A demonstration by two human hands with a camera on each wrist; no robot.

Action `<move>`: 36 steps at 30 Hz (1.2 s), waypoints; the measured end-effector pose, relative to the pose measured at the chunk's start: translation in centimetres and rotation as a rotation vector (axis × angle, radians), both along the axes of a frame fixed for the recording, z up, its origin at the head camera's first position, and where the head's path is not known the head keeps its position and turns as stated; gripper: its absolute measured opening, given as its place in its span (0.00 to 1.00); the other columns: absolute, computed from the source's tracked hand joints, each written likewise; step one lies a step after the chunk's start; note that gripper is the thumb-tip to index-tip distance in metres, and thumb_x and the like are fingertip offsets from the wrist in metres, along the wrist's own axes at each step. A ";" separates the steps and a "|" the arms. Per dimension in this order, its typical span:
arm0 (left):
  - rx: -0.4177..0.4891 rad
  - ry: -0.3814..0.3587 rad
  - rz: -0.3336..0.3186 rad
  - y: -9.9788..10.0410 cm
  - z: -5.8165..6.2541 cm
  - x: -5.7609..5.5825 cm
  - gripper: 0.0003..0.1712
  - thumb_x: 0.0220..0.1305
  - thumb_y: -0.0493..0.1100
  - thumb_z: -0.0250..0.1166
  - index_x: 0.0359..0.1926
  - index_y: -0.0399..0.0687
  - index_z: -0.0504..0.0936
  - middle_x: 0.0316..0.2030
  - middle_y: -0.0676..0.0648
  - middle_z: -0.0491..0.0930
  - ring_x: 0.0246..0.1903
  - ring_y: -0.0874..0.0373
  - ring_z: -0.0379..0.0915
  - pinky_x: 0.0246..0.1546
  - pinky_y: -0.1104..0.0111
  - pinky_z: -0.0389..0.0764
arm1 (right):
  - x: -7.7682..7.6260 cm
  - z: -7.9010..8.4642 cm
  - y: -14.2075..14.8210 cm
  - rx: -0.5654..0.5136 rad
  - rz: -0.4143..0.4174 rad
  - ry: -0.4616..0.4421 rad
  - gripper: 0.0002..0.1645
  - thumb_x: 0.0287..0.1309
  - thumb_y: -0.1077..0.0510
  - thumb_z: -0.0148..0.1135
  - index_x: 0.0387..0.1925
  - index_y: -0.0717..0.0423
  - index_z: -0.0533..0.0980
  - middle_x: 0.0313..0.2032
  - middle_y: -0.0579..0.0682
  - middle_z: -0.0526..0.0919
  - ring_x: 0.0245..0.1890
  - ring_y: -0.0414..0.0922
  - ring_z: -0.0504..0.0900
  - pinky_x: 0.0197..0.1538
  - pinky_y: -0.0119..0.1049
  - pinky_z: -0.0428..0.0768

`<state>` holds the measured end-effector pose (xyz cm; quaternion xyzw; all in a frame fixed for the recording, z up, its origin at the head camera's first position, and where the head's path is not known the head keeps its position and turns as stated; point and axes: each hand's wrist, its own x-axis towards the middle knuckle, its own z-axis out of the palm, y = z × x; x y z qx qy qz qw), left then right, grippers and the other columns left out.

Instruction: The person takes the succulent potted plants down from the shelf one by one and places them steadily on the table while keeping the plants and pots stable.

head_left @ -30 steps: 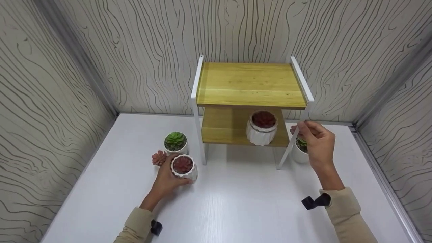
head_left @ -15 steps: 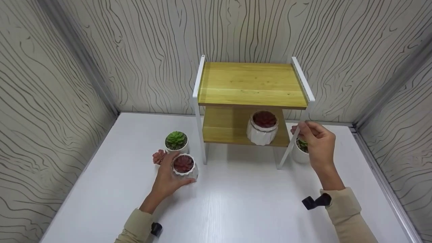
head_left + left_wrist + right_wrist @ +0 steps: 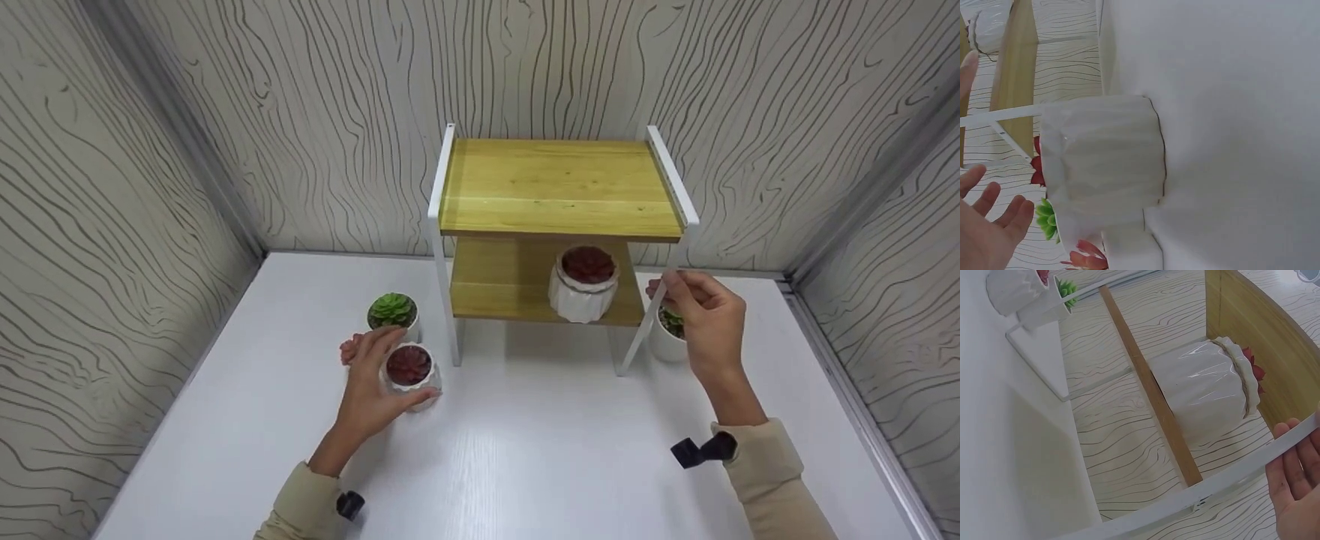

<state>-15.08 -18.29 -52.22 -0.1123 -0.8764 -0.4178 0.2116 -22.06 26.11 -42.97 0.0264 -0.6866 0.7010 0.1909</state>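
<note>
My left hand [image 3: 367, 397] is spread around a white fluted pot with a dark red succulent [image 3: 409, 365]. In the left wrist view the fingers [image 3: 1013, 216] stand apart from the pot [image 3: 1103, 152], which rests upright on the white table. With thumb and fingers, my right hand [image 3: 709, 322] pinches the right white upright [image 3: 1252, 461] of a two-tier shelf rack [image 3: 559, 184]. Another white fluted pot with a red succulent [image 3: 581, 300] stands on the lower board, towards its right side.
Behind the left hand are a potted green succulent [image 3: 392, 311] and a pinkish succulent [image 3: 349, 349], partly covered by the fingers. Beyond the rack's right leg sits another green succulent pot [image 3: 666, 345], partly hidden by the right hand. Wood-grain patterned panels [image 3: 330, 135] enclose the table [image 3: 525, 457].
My left hand has loosened from the red succulent's pot, its fingers spreading and lifting slightly. The pot stays in nearly the same spot. My right hand keeps its pinch on the rack.
</note>
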 end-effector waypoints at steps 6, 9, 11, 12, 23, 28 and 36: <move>0.099 0.064 -0.031 1.2 1.7 0.4 0.53 0.38 0.50 0.91 0.68 0.46 0.77 0.63 0.45 0.79 0.60 0.50 0.78 0.63 0.46 0.82 | 0.3 0.0 -0.3 0.003 -0.012 -0.027 0.17 0.70 0.53 0.68 0.47 0.65 0.84 0.36 0.44 0.93 0.41 0.39 0.92 0.50 0.28 0.88; 0.149 0.091 -0.051 1.6 2.6 0.4 0.51 0.40 0.47 0.90 0.67 0.46 0.78 0.62 0.45 0.80 0.58 0.52 0.80 0.60 0.47 0.85 | 0.3 0.0 -0.4 0.013 -0.017 -0.043 0.18 0.70 0.52 0.68 0.48 0.64 0.85 0.37 0.44 0.93 0.42 0.39 0.92 0.51 0.27 0.88; 0.170 0.104 -0.063 1.9 2.9 0.2 0.49 0.42 0.44 0.89 0.66 0.44 0.78 0.61 0.44 0.81 0.57 0.50 0.81 0.57 0.47 0.87 | 0.4 0.1 -0.5 0.001 -0.019 -0.051 0.17 0.69 0.52 0.69 0.48 0.64 0.85 0.36 0.44 0.93 0.42 0.39 0.92 0.50 0.27 0.88; 0.179 0.110 -0.073 2.1 3.1 0.1 0.47 0.44 0.43 0.88 0.66 0.43 0.78 0.61 0.44 0.81 0.56 0.50 0.82 0.56 0.47 0.87 | 0.4 0.1 -0.6 -0.005 -0.024 -0.053 0.17 0.69 0.53 0.69 0.47 0.65 0.85 0.36 0.44 0.93 0.42 0.39 0.92 0.50 0.26 0.88; 0.257 0.181 -0.076 3.5 4.5 -1.9 0.34 0.55 0.37 0.82 0.61 0.41 0.79 0.54 0.38 0.83 0.53 0.51 0.83 0.52 0.56 0.90 | 1.9 1.2 -1.4 -0.055 -0.136 -0.038 0.22 0.65 0.59 0.73 0.58 0.59 0.79 0.50 0.46 0.84 0.54 0.39 0.84 0.54 0.21 0.84; 0.314 0.167 -0.034 4.3 5.6 -2.8 0.31 0.58 0.39 0.80 0.60 0.39 0.80 0.52 0.38 0.84 0.53 0.49 0.85 0.54 0.56 0.89 | 2.7 1.7 -1.6 -0.146 -0.147 0.041 0.24 0.64 0.64 0.72 0.60 0.62 0.76 0.51 0.52 0.84 0.55 0.43 0.84 0.55 0.22 0.84; 0.437 0.056 0.026 5.0 7.0 -3.7 0.26 0.66 0.42 0.75 0.62 0.41 0.81 0.54 0.41 0.88 0.56 0.46 0.87 0.59 0.52 0.86 | 3.9 1.8 -2.7 -0.118 -0.189 0.122 0.24 0.64 0.67 0.71 0.59 0.68 0.76 0.51 0.51 0.84 0.57 0.46 0.82 0.58 0.23 0.83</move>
